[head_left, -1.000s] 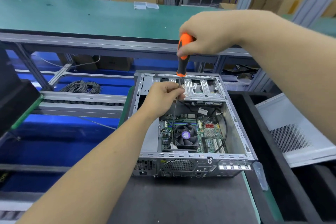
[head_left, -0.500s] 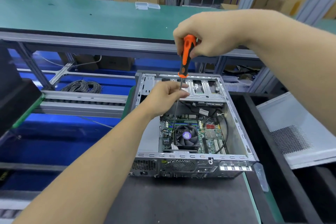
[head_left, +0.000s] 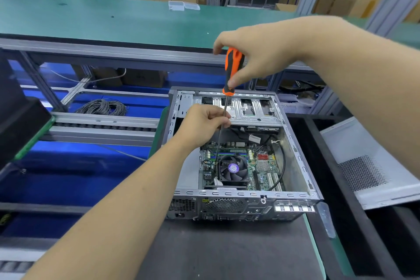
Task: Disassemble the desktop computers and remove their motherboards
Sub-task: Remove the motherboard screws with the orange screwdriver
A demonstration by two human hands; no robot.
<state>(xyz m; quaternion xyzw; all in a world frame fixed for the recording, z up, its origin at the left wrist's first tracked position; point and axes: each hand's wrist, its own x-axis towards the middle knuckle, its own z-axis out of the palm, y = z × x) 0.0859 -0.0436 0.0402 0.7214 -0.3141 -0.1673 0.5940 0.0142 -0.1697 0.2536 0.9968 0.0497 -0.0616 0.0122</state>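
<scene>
While my right hand [head_left: 256, 52] grips the upright screwdriver [head_left: 231, 70] handle, my left hand [head_left: 204, 123] pinches its shaft (tip below, beside the motherboard [head_left: 261, 166] fan).

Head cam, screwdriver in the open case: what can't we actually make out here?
- Screwdriver tip by the CPU fan: too small in the head view to tell if it sits in a screw.
- Screwdriver shaft in the middle: covered by the left hand pinching it.
- Handle top: hidden inside the right hand.
- Motherboard left and far edges: hidden by case wall, drive cage and left hand.
- Mounting screws: too small to count.
</scene>
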